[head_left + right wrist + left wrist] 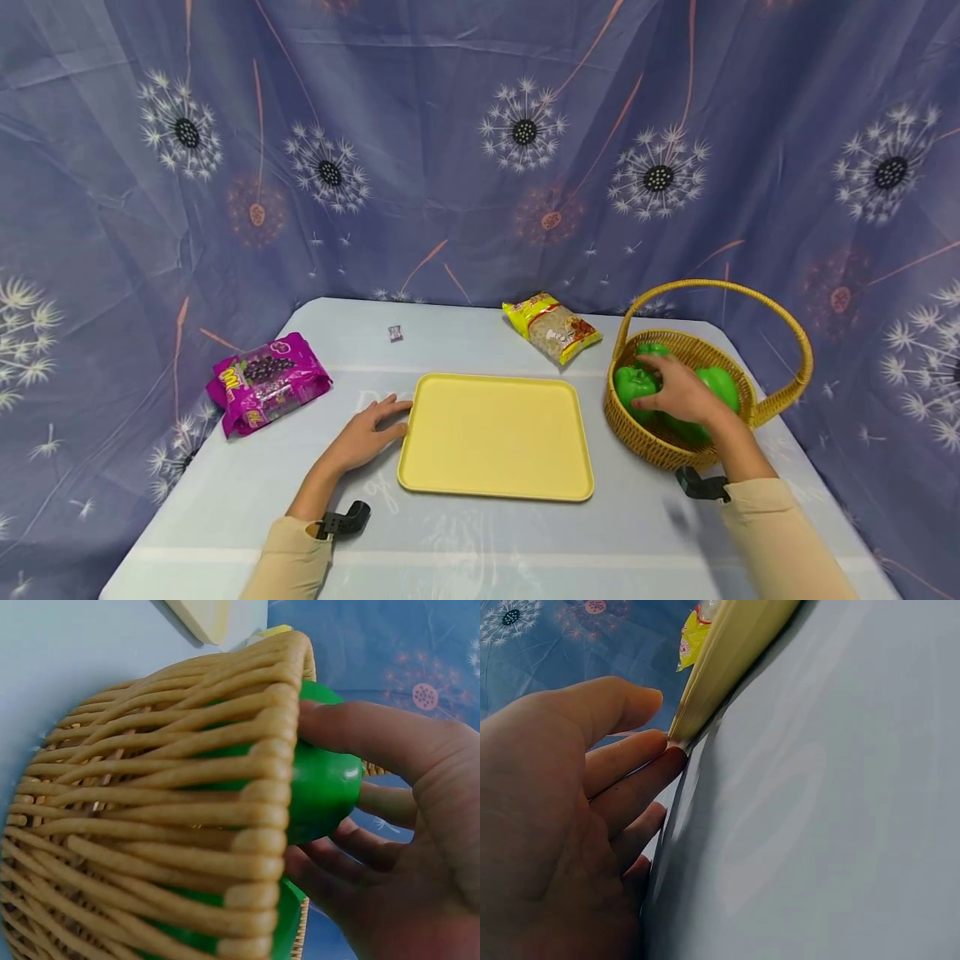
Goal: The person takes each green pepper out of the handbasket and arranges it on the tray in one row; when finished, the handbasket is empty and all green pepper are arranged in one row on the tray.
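Observation:
My right hand [684, 392] reaches into a wicker basket [636, 440] at the right of the table. In the right wrist view, its thumb and fingers curl round a green bell pepper [326, 791], which is still inside the basket. More green bell peppers [718, 385] lie around and below it, partly covered by the hand. On the other side, my left hand [365, 435] rests by the left edge of a yellow tray [495, 437]. Its fingers are fairly straight, and the left wrist view shows fingertips touching the tray's rim.
A purple grape-printed snack bag [272, 382] lies at the table's left edge. Toward the back are a small wrapped packet [395, 333] and a yellow food bag [552, 327]. The basket's tall handle [795, 333] arches over the peppers. A dandelion-patterned curtain [442, 150] hangs behind the table.

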`<state>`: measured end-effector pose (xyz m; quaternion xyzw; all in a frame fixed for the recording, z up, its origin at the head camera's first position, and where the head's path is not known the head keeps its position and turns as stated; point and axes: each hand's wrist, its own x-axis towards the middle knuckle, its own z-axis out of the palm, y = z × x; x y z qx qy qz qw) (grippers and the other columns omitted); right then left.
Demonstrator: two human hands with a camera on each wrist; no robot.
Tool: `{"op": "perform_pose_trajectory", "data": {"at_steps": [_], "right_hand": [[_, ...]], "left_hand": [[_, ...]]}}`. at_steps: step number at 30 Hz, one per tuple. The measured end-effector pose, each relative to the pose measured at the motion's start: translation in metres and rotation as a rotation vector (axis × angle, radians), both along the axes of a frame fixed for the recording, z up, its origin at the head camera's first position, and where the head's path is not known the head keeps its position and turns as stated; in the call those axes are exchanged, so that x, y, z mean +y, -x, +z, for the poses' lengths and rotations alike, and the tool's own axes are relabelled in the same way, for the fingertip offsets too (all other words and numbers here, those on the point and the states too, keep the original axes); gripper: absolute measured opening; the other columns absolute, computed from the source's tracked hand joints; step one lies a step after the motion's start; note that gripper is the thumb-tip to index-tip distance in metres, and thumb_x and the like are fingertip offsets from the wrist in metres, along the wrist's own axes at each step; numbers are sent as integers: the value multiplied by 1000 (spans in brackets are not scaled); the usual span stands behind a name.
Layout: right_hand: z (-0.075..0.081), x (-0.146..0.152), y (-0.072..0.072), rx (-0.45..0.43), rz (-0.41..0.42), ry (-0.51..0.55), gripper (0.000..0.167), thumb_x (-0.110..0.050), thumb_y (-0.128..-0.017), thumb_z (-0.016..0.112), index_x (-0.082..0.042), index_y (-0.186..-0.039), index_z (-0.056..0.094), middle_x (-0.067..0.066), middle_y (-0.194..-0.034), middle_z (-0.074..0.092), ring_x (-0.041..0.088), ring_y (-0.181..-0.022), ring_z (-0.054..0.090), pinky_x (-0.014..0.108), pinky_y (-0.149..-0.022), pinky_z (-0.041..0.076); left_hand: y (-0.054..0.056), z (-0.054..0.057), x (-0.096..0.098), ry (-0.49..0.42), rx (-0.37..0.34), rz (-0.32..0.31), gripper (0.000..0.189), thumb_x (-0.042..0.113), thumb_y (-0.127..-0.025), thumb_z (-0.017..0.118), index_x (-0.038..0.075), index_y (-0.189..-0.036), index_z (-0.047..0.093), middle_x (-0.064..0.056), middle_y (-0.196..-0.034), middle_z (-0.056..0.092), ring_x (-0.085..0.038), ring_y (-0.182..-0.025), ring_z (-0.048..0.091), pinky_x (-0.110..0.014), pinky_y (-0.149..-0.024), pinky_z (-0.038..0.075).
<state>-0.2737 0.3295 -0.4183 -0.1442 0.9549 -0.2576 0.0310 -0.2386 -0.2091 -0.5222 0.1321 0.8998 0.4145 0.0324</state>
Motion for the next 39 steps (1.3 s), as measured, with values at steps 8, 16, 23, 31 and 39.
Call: {"op": "perform_pose_trajectory", "data": {"at_steps": [8, 16, 23, 31, 39], "right_hand": [[-1, 2, -4, 31, -19, -42, 83, -39, -71, 85, 2, -135, 52, 26, -130, 40, 43, -106, 49, 51, -75, 48], [0, 6, -4, 65, -50, -10, 85, -38, -73, 84, 1, -139, 47, 35, -142, 30, 57, -126, 27, 74, -92, 28], [13, 4, -5, 101, -47, -5, 83, -40, -77, 80, -2, -142, 45, 31, -143, 30, 54, -121, 36, 68, -86, 38], [26, -4, -8, 153, -40, 9, 81, -42, -79, 78, -5, -143, 44, 25, -137, 37, 48, -115, 43, 64, -82, 41], [35, -14, -11, 210, -55, 40, 78, -37, -81, 78, -5, -143, 44, 21, -137, 38, 44, -114, 43, 61, -83, 41]], "left_hand": [[0, 1, 3, 5, 11, 12, 48, 39, -93, 62, 21, -138, 55, -14, -152, 34, -45, -140, 15, -66, -108, 13], [0, 1, 3, 4, 3, 8, 49, 37, -92, 65, 22, -138, 55, -12, -152, 33, -44, -141, 13, -65, -108, 13], [-2, 4, 4, 17, -5, 15, 50, 36, -90, 67, 22, -137, 56, -14, -152, 33, -45, -140, 14, -66, -107, 13], [-1, 2, 3, 40, 0, 22, 50, 36, -90, 66, 24, -138, 55, -12, -152, 33, -44, -141, 14, -65, -108, 14], [0, 1, 3, 45, 3, 18, 49, 35, -91, 65, 25, -138, 55, -12, -153, 32, -45, -140, 14, -66, -107, 14]]}}
